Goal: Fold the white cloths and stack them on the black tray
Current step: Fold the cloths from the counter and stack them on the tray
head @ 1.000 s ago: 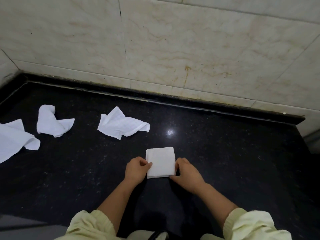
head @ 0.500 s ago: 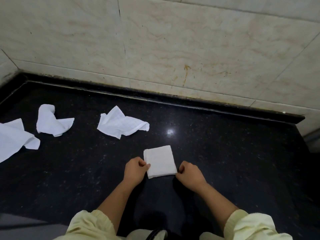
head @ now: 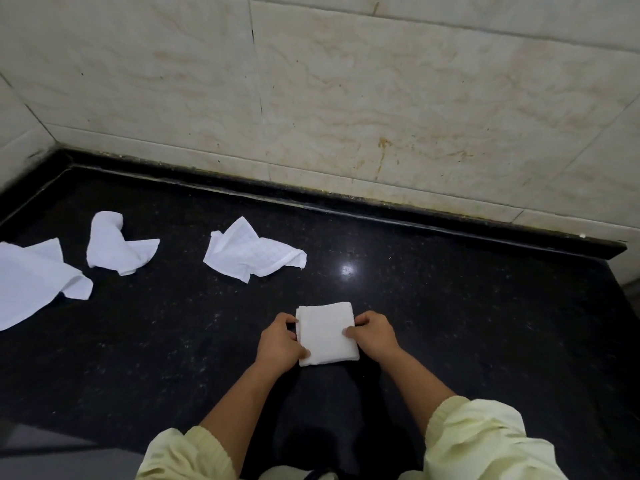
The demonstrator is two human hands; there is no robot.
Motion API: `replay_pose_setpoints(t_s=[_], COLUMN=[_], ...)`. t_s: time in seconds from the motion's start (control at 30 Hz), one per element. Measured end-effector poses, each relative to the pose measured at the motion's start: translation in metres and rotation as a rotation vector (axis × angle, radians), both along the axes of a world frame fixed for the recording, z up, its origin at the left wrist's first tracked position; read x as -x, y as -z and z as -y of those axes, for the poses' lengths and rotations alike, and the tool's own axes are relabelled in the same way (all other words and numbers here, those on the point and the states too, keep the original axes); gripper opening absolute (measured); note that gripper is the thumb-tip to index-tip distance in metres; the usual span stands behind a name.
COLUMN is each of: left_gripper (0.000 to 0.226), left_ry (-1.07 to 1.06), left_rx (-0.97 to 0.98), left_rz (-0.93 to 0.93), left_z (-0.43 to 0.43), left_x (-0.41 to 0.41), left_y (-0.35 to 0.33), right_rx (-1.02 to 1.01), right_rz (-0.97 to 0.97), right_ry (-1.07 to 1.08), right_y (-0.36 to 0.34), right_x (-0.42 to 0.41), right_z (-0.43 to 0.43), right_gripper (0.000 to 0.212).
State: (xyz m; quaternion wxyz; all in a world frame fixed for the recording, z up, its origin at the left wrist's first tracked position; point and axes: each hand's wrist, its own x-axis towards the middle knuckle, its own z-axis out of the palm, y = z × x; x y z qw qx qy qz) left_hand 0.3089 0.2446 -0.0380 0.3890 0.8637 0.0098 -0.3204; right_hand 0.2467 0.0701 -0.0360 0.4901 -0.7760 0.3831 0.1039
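A small folded white cloth (head: 325, 334) lies on the black stone counter (head: 467, 323) near its front middle. My left hand (head: 278, 344) grips its left edge, thumb on the near corner. My right hand (head: 372, 336) pinches its right edge, thumb on top. Three crumpled white cloths lie further left: one (head: 251, 254) behind and left of my hands, one (head: 114, 245) beyond it, and a larger one (head: 31, 278) cut off by the left frame edge. No black tray shows in view.
A pale tiled wall (head: 346, 98) rises behind the counter, with a raised black lip (head: 346, 202) along its base. The counter's right end (head: 620, 258) stops at a step. Pale yellow sleeves cover my forearms at the bottom.
My right hand has come back onto the folded cloth's right edge after lifting off it. The cloth now sits squarely between both hands. The crumpled cloths have not moved.
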Motion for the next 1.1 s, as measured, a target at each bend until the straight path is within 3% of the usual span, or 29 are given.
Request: replay_pose_setpoints(t_s=[0.27,0.43,0.6,0.8,0.97,1.1], left_gripper=[0.065,0.006,0.034,0.022,0.014,0.028], left_ry=[-0.043,-0.246,-0.367,-0.415,-0.281,-0.209], left_rx=[0.064,0.34,0.567,0.683,0.628,0.667], left_rz=[-0.09,-0.339,-0.699,-0.701,-0.752,-0.844], left_z=[0.001,0.007,0.01,0.019,0.034,0.051], left_x=[-0.007,-0.007,-0.012,-0.009,-0.004,0.004], left_y=[0.0,-0.009,-0.008,0.002,0.0,-0.005], right_rx=[-0.317,-0.505,-0.619,-0.642,-0.72,-0.729], right_rz=[0.188,0.255,0.289,0.288,0.314,0.353], right_ry=[0.168,0.168,0.202,0.333,0.398,0.408], right_y=[-0.015,-0.035,-0.051,-0.054,-0.059,-0.069], right_x=[-0.005,-0.012,-0.015,0.003,0.019,0.026], right_z=[-0.009,-0.014,-0.008,0.011,0.02,0.025], right_gripper=[0.014,0.01,0.01,0.013,0.018,0.019])
